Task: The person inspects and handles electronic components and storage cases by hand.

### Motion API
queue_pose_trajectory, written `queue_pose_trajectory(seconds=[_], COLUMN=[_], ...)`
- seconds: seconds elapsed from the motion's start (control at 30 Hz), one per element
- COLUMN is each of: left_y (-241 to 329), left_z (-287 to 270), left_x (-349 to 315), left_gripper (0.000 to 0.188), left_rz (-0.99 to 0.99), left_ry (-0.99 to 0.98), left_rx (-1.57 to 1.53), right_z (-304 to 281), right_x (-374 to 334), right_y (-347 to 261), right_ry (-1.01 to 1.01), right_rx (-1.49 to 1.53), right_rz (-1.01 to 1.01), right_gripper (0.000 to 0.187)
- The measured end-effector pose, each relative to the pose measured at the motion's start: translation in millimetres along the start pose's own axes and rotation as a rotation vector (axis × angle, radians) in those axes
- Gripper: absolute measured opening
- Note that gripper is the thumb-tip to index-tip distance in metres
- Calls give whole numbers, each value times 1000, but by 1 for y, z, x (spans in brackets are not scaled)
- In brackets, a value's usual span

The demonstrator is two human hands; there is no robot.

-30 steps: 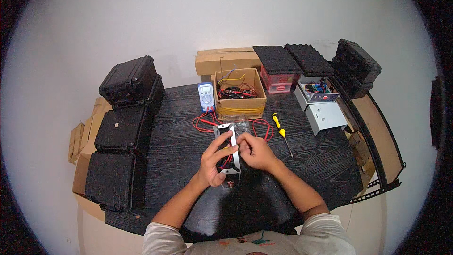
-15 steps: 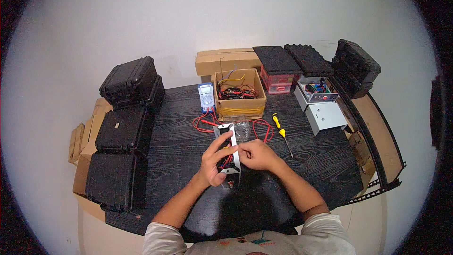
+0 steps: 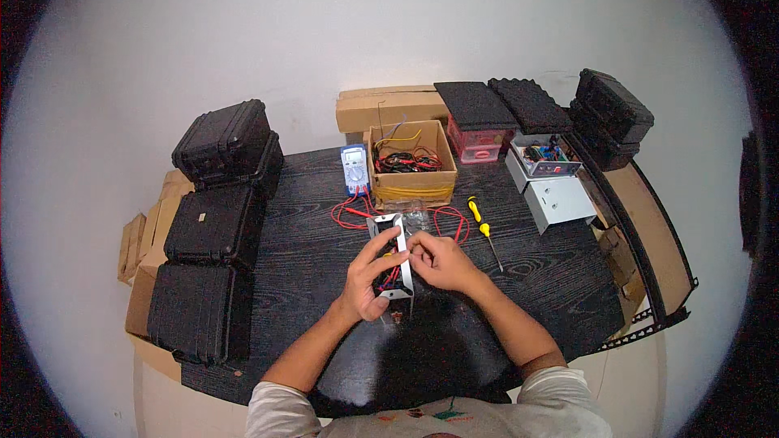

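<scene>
Holding a narrow white metal enclosure (image 3: 406, 277) just below the centre of the frame, with red wires (image 3: 393, 277) showing inside its uncovered face. Gripping it from the left with the left hand (image 3: 363, 281), spreading two fingers across the gap to the right-hand wall and resting the thumb near the lower end. Working in from the right with the right hand (image 3: 439, 263), curling its fingers and bringing thumb and fingertips together at the outer side of that same wall. Possibly pinching something small there, but hiding it behind the fingers, so not showing enough to tell.

Judging by this hold, steadying the enclosure on one side while doing fine fingertip work on its wall. Calling, most likely, for a firm left grip, a light and exact touch from the right fingertips, and some care around the wires under the left fingers.

Not touching the yellow-handled screwdriver (image 3: 484, 229), lying right of centre, near the right hand. Facing a multimeter (image 3: 355, 167) in the upper middle, just beside a cardboard box (image 3: 414, 179) of tangled cables (image 3: 406, 162), with red test leads (image 3: 349, 211) looping over the dark table (image 3: 535, 300). Also facing a second metal housing (image 3: 558, 169) with circuitry inside, toward the upper right of the frame.
</scene>
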State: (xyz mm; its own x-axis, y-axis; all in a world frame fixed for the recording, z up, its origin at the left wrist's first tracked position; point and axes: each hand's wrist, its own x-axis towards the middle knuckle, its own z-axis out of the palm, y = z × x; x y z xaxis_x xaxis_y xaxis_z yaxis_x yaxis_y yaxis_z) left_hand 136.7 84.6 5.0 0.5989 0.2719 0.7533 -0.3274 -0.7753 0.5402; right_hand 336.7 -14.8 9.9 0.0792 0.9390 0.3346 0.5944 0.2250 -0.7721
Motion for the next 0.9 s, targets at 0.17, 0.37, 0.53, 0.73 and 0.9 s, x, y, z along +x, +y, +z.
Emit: queue_pose_trajectory(seconds=[0.17, 0.37, 0.53, 0.73, 0.9], left_y=[-3, 2, 6, 7, 6], left_z=[-1, -2, -4, -4, -3], left_x=[-1, 6, 9, 10, 9], left_gripper=[82, 81, 79, 80, 79], left_rz=[9, 9, 9, -3, -5], left_ry=[-6, -48, -119, -121, -131], left_rx=[-4, -30, -17, -26, -31], right_z=[5, 15, 12, 10, 2], right_x=[0, -2, 0, -1, 0], right_y=[3, 24, 20, 18, 13], right_ry=[18, -37, 18, 30, -53], right_rx=[3, 254, 216, 147, 173], right_rz=[-7, 106, 69, 33, 59], right_gripper=[10, 12, 10, 9, 10])
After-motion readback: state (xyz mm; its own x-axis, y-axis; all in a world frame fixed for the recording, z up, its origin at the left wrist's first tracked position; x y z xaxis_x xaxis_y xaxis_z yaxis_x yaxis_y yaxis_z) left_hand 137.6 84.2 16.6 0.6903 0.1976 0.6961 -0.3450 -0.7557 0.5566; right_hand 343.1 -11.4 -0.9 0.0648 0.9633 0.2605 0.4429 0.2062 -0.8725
